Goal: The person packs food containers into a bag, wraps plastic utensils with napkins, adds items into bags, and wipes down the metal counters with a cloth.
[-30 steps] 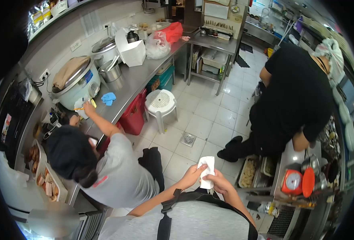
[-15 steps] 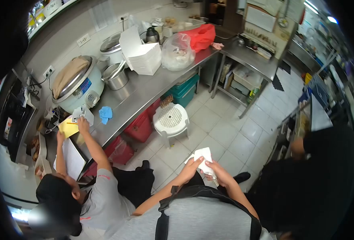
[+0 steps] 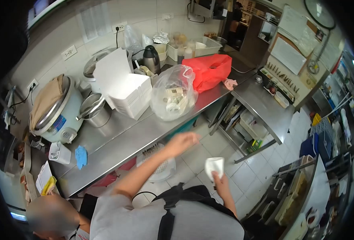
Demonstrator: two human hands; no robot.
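Observation:
My left hand point(image 3: 184, 143) is raised and stretched forward over the floor near the counter's front edge, below a clear plastic bag point(image 3: 174, 96). It is blurred by motion, so its fingers cannot be made out. Lower and to the right, my right hand point(image 3: 221, 182) grips a folded white paper point(image 3: 214, 167), which stands up above the fingers. A red plastic bag point(image 3: 207, 73) lies beside the clear one on the steel counter point(image 3: 117, 145), with stacked white boxes point(image 3: 130, 89) to their left.
Left on the counter are a large cooker point(image 3: 57, 112), a metal pot point(image 3: 96, 113) and a blue cloth point(image 3: 81, 157). A white stool point(image 3: 159, 167) stands below the edge. A co-worker point(image 3: 53, 216) is at bottom left. Trays point(image 3: 291, 196) line the right side.
My left hand has let go of the white paper and reached forward and up; my right hand keeps it. The view has moved nearer the counter, and the person in black has left view.

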